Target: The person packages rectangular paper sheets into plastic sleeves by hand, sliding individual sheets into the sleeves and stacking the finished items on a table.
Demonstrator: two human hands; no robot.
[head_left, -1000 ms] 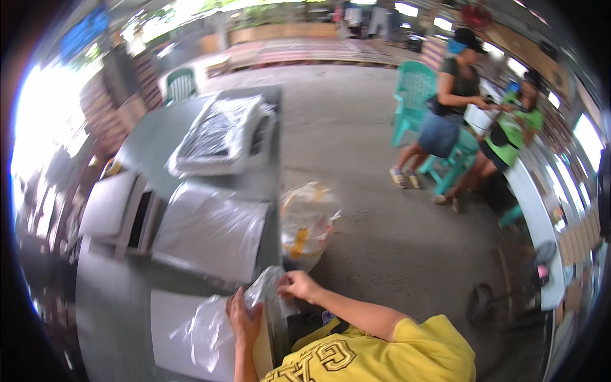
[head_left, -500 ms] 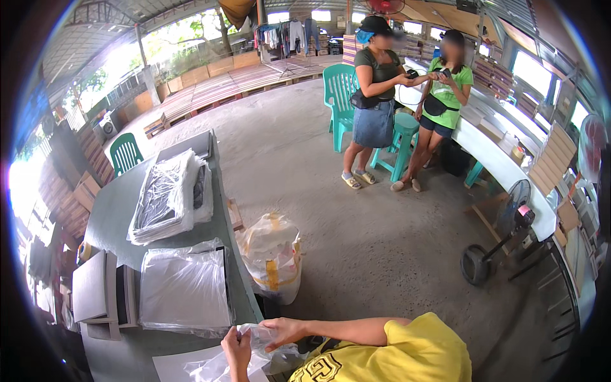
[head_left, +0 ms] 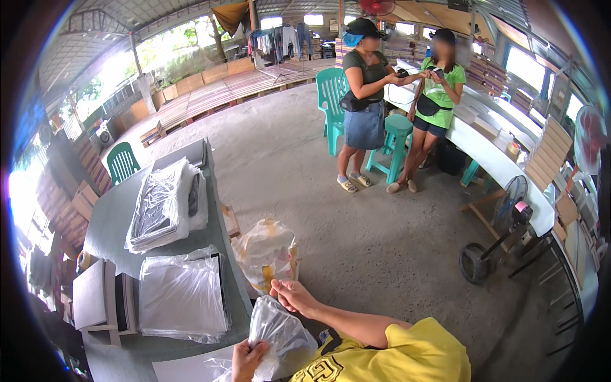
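L hand [head_left: 248, 360] tight on clear bag [head_left: 279, 334]; R hand [head_left: 294, 297], grip unclear; grey-green tbl [head_left: 105, 228]; concrete flr [head_left: 375, 254]

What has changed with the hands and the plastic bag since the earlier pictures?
The right hand has moved forward, away from the left hand, which keeps hold of the clear plastic bag. The bag now rises higher; whether the right hand still pinches it is unclear. The wrapped stack and flat wrapped package stay on the table.
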